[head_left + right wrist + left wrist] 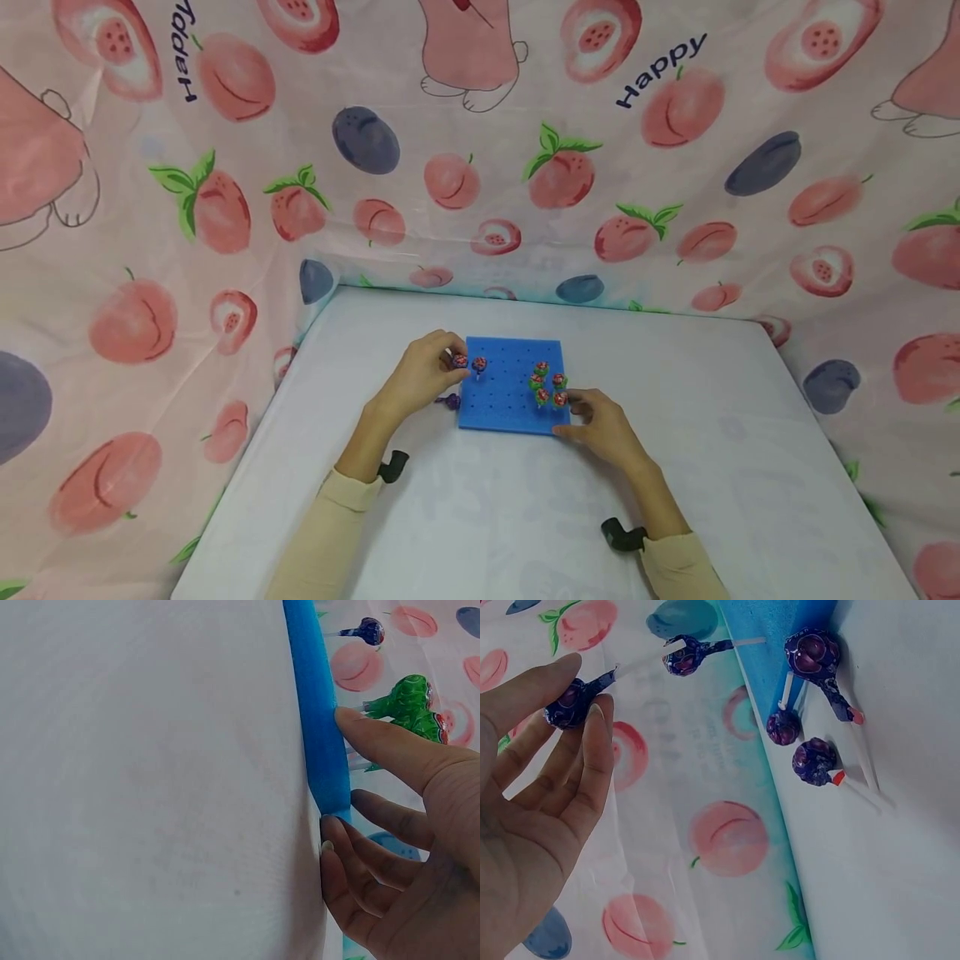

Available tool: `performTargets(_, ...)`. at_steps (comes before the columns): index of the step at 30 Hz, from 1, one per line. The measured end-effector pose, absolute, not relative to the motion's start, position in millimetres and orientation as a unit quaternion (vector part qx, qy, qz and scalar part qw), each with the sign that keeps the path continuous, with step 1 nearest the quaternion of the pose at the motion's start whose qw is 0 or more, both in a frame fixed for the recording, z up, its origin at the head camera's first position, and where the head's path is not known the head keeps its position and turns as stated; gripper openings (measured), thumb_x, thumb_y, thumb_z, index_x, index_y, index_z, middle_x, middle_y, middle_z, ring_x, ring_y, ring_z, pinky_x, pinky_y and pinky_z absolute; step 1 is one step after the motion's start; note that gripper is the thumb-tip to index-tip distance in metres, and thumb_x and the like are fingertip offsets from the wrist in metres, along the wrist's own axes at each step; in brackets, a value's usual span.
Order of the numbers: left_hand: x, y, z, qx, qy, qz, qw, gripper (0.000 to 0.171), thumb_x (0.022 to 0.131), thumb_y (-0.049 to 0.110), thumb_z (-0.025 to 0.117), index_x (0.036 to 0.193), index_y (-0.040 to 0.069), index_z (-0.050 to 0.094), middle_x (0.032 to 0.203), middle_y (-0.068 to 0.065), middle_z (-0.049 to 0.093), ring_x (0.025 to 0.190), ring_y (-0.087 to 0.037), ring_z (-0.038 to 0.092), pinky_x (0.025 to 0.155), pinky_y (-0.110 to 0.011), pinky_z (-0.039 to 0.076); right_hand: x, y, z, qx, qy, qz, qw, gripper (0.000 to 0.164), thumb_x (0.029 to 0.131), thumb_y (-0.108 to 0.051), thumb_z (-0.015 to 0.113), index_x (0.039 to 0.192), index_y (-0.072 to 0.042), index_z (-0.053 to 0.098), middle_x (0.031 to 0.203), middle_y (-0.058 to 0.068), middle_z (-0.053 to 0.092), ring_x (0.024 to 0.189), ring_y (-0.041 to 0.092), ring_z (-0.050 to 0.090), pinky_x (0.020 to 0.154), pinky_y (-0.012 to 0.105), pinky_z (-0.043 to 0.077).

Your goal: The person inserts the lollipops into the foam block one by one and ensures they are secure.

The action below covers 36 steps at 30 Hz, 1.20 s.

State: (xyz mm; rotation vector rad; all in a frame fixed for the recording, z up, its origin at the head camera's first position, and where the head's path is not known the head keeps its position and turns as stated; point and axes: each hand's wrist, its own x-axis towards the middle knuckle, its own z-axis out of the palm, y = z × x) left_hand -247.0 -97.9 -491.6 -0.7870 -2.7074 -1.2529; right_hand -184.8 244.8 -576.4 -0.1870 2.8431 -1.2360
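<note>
A blue foam board (pixel 506 414) with rows of small holes lies on the white table. My left hand (pixel 425 372) is at its far left corner, pinching a purple-wrapped lollipop (pixel 570 705) by the candy, its white stick pointing away from the palm. Another purple lollipop (pixel 479 364) stands upright in the board close by. Several green-wrapped lollipops (pixel 542 397) are set in the board's right part. My right hand (pixel 602 422) grips the board's near right corner, thumb (pixel 375 739) and fingers against its edges.
Loose purple lollipops (pixel 814 761) lie on the table left of the board, partly behind my left hand in the head view. A fruit-printed cloth (pixel 480 183) hangs behind and beside the white table (pixel 480 517). Dark camera mounts (pixel 622 535) sit at both wrists.
</note>
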Motion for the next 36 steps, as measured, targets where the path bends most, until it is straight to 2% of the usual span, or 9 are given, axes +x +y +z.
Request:
performTargets(8,-247,-95,-490,-0.271,-0.872,-0.407,0.037,0.025,0.090,0.011,0.083,0.110,0.008,0.069,0.103,0.001,0.064,0.090,-0.014,0.065,0.079,-0.031,0.059,-185,244,-577,-0.063,0.917,-0.394,0.016,0.074,0.080,-0.031,0.093,0.142,-0.005,0.062,0.126,0.011,0.066,0.108,0.026,0.065,0.093,0.048,0.057)
performTargets(15,-248,-89,-489,-0.291,-0.875,-0.383,0.055,0.025,0.090,0.013,0.084,0.111,0.009,0.071,0.105,0.002,0.067,0.097,-0.018,0.066,0.089,-0.041,0.059,-186,245,-578,-0.062,0.917,-0.394,0.016,0.073,0.080,-0.031,0.092,0.142,-0.005,0.062,0.125,0.010,0.066,0.107,0.026,0.065,0.092,0.048,0.057)
performTargets(19,-248,-86,-488,-0.291,-0.876,-0.380,0.055,0.027,0.090,0.014,0.085,0.112,0.010,0.072,0.107,0.003,0.068,0.100,-0.020,0.067,0.089,-0.040,0.059,-186,245,-578,-0.059,0.916,-0.397,0.020,0.074,0.080,-0.031,0.092,0.142,-0.005,0.062,0.126,0.010,0.066,0.108,0.027,0.065,0.093,0.048,0.057)
performTargets(24,-247,-81,-488,-0.302,-0.867,-0.392,0.053,0.026,0.089,0.010,0.085,0.111,0.009,0.071,0.104,0.002,0.066,0.100,-0.027,0.067,0.088,-0.046,0.059,-186,245,-578,-0.055,0.916,-0.397,0.023,0.074,0.080,-0.031,0.092,0.142,-0.006,0.062,0.124,0.010,0.066,0.108,0.027,0.064,0.094,0.048,0.057)
performTargets(27,-247,-77,-489,-0.314,-0.864,-0.389,0.059,0.025,0.089,0.009,0.084,0.110,0.010,0.071,0.103,0.002,0.065,0.099,-0.027,0.067,0.087,-0.042,0.059,-186,245,-578,-0.054,0.916,-0.396,0.023,0.073,0.080,-0.031,0.092,0.142,-0.006,0.062,0.124,0.010,0.067,0.107,0.027,0.064,0.093,0.048,0.057)
performTargets(31,-247,-73,-488,-0.322,-0.866,-0.376,0.071,0.025,0.089,0.011,0.084,0.110,0.013,0.070,0.105,0.004,0.066,0.099,-0.019,0.066,0.087,-0.033,0.058,-186,245,-579,-0.055,0.917,-0.395,0.021,0.072,0.081,-0.031,0.092,0.142,-0.006,0.062,0.124,0.010,0.067,0.107,0.027,0.065,0.093,0.048,0.057)
performTargets(36,-247,-67,-489,-0.327,-0.864,-0.376,0.067,0.025,0.089,0.011,0.084,0.110,0.013,0.070,0.105,0.003,0.067,0.099,-0.018,0.066,0.087,-0.037,0.058,-186,246,-579,-0.056,0.916,-0.396,0.021,0.072,0.081,-0.030,0.092,0.142,-0.005,0.062,0.125,0.011,0.067,0.108,0.026,0.065,0.093,0.048,0.057)
